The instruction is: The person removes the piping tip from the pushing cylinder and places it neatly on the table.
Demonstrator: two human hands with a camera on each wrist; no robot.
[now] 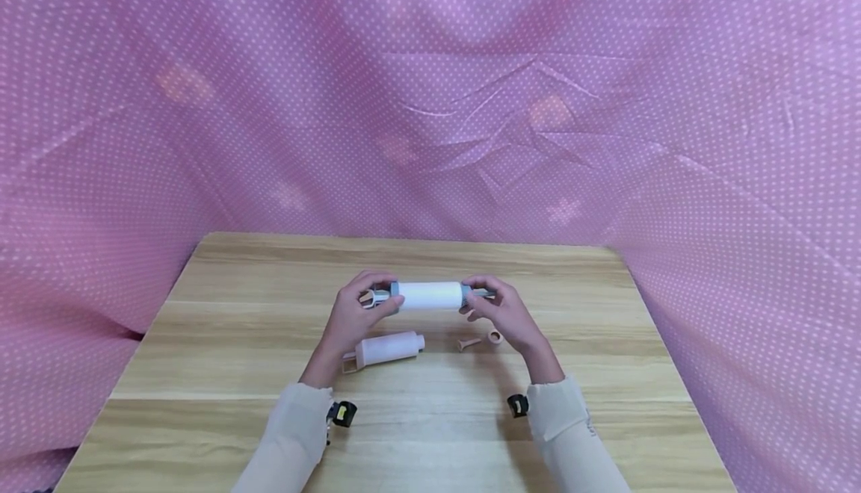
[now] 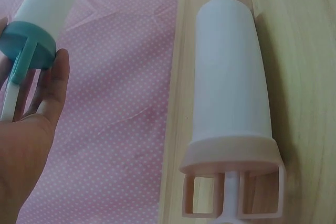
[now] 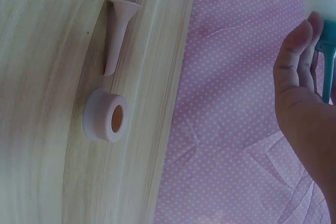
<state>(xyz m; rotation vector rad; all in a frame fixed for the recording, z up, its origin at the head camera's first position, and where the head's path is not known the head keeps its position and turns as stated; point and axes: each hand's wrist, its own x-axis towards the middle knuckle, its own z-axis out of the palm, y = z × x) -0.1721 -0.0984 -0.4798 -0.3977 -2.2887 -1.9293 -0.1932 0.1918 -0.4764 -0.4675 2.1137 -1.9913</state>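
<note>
A white-barrelled icing syringe (image 1: 430, 296) with teal ends is held up level over the table between both hands. My left hand (image 1: 358, 306) grips its left teal collar (image 2: 27, 43), thumb in front and fingers behind, beside the handle and white plunger rod. At the other end my right hand (image 1: 506, 314) pinches the teal cap (image 3: 328, 35), where a slim teal nozzle (image 3: 328, 74) points out past the fingers. Below the left hand lies a second icing syringe (image 2: 231, 82), white with a pale pink collar and handle loops.
Under the right hand, a pale pink nozzle (image 3: 119, 35) lies on its side by a pink ring cap (image 3: 107, 116). The wooden table (image 1: 430, 433) ends at a far edge, with pink dotted cloth (image 1: 430, 142) hanging behind and at both sides.
</note>
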